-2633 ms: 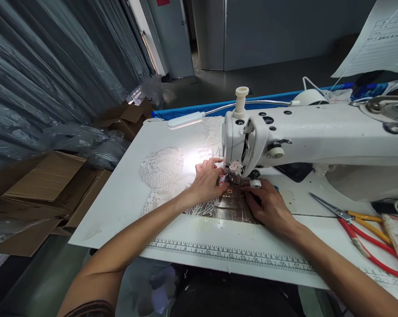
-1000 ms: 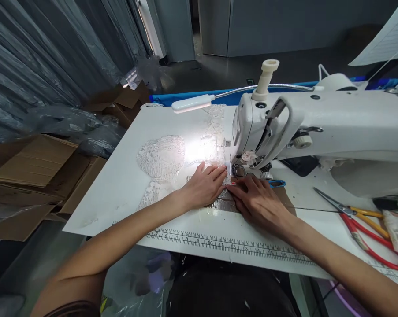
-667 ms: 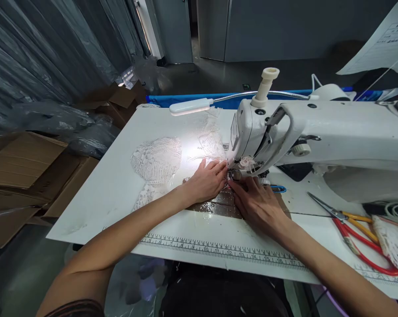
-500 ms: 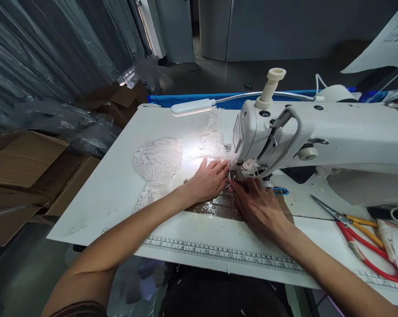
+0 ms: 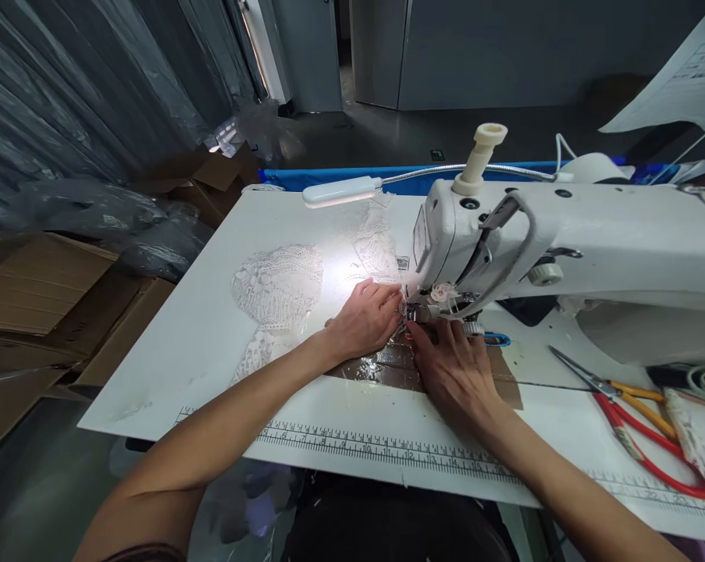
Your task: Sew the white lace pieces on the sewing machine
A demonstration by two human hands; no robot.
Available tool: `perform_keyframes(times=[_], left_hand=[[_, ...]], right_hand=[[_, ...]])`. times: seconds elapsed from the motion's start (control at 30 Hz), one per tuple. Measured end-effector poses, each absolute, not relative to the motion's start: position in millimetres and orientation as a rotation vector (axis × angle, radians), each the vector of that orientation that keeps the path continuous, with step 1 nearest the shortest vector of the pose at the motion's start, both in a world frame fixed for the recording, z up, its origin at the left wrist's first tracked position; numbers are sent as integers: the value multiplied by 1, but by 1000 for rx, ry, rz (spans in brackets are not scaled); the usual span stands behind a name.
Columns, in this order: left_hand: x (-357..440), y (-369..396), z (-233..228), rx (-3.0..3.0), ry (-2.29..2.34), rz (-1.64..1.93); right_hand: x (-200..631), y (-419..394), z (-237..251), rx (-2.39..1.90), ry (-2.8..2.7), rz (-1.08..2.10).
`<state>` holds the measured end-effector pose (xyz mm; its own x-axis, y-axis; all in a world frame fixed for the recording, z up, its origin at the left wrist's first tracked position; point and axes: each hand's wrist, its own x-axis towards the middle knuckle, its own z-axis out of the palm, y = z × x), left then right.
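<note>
— While looking outward from the grip, where to begin?
— With the white table (image 5: 170, 343) beneath it, then the sewing machine (image 5: 504, 242) just beyond the right hand (image 5: 454, 363).
— And the white lace (image 5: 375, 246)?
— Just beyond the left hand (image 5: 364, 318), running toward it.
— Gripped?
— Laid palm-down, not clenched on either side; cannot tell about any pinch.
— Handling?
— Probably light, limp, easily snagged; best pressed flat near the edge.
— Smallest?
— Blue tool (image 5: 497, 339), just right of the right hand.

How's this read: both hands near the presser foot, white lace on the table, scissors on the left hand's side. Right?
Not quite: the head view shows the scissors to the right of the right hand. The rest stands.
</note>
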<state>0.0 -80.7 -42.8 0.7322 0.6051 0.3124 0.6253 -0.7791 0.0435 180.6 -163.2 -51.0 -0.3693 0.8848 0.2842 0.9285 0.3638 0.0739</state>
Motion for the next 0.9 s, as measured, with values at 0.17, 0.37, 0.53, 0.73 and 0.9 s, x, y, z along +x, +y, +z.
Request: perform_keyframes(times=[0.17, 0.37, 0.53, 0.73, 0.9], left_hand=[[-4, -80, -47, -2940, -733, -592], [-7, -82, -42, -2943, -723, -507], [-8, -83, -38, -2962, -727, -461], [-10, -79, -37, -2981, -717, -421], [-13, -72, -36, -3020, -747, -398]], right_hand=[[189, -159, -57, -1562, -2369, -243], [207, -156, -61, -1469, -2149, 77], [213, -155, -61, -1517, -1910, 58], [213, -156, -62, -1568, -1879, 72], [213, -157, -60, -1564, -1819, 75]])
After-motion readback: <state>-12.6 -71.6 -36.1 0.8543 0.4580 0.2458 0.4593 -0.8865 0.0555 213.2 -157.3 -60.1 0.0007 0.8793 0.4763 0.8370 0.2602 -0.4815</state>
